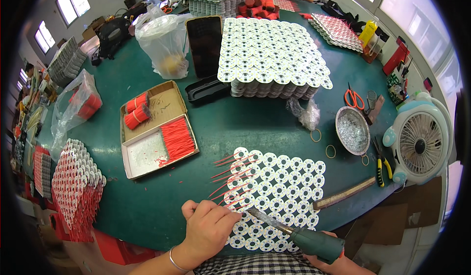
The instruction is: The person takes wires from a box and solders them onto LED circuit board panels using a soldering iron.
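Note:
A panel of joined round white circuit boards (287, 189) lies on the green table in front of me. Red wires (226, 178) stick out leftward from the boards along its upper left edge. My left hand (208, 226) is closed in a pinch at the panel's left edge. Its fingers hide what they hold, if anything. My right hand (326, 255) grips a green-handled soldering iron (316, 243) from below. The iron's metal tip points left onto the boards, close to my left fingertips.
A cardboard box (130, 159) holds cut red wires (177, 138) left of the panel. Behind stand a phone (205, 47) and a tall board stack (274, 54). At right are a metal bowl (352, 132), pliers (382, 164), a wooden strip (343, 194) and a fan (419, 142).

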Available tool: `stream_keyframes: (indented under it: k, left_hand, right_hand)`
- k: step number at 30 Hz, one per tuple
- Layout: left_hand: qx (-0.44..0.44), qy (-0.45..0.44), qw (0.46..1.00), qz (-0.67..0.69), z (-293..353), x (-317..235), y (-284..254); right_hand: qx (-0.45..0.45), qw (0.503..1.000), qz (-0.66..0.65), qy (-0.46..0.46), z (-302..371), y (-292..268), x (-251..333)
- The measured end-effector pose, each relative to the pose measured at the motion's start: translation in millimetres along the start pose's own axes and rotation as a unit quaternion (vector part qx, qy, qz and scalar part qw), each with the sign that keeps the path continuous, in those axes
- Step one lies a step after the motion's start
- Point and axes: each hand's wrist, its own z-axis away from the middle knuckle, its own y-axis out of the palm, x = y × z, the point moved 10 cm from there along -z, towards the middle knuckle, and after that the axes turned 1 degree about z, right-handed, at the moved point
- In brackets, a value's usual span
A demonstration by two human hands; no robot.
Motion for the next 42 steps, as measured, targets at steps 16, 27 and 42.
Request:
stream_keyframes:
  k: [16,27,42]
  left_hand:
    - [0.002,0.011,0.999,-0.053,2,-6,1]
    - [-0.035,0.019,0.998,-0.053,1,-10,-7]
    - [-0.003,0.038,0.998,-0.059,8,-15,3]
  right_hand:
    - [0.011,0.998,0.039,0.057,-3,2,-4]
    - [-0.022,0.999,0.014,-0.037,5,-8,2]
    - [0.009,0.987,-0.075,0.143,19,2,-24]
